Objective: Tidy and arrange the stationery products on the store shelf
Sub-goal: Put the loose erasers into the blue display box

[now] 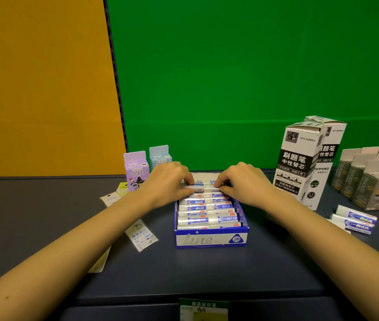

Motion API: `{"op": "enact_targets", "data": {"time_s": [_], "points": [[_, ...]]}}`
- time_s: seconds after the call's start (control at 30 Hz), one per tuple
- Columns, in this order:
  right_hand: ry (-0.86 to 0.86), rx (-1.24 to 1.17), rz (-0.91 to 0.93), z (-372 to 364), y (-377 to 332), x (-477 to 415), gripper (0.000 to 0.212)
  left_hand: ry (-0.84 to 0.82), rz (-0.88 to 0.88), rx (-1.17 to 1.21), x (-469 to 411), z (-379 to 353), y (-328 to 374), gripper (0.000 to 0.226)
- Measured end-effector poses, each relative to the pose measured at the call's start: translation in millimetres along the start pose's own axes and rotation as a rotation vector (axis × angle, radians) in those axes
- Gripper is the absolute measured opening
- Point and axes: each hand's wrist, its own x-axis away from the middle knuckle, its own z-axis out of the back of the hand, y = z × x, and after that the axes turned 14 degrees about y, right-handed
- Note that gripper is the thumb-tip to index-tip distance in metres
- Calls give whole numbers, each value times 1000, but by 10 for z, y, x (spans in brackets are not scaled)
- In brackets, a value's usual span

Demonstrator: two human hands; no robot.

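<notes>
A blue and white display box marked 2B stands mid-shelf, filled with two rows of wrapped white and blue erasers. My left hand and my right hand reach over its far end. Together they pinch one eraser lying crosswise above the back rows, left fingers on its left end, right fingertips near its right end. Two loose erasers lie on the shelf at the right.
Two tall black and white refill boxes stand right of the display box. Several grey and pink cartons fill the far right. Purple and blue small boxes stand back left. Flat packets lie left. A price label marks the shelf's front edge.
</notes>
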Motion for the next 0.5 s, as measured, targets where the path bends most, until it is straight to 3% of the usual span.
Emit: {"op": "enact_targets", "data": {"time_s": [0.2, 0.5], "points": [[-18, 0, -4, 11, -16, 10, 26, -11, -17, -31, -23, -27, 25, 25], [-37, 16, 15, -9, -50, 77, 31, -192, -57, -10, 25, 66, -5, 31]]}}
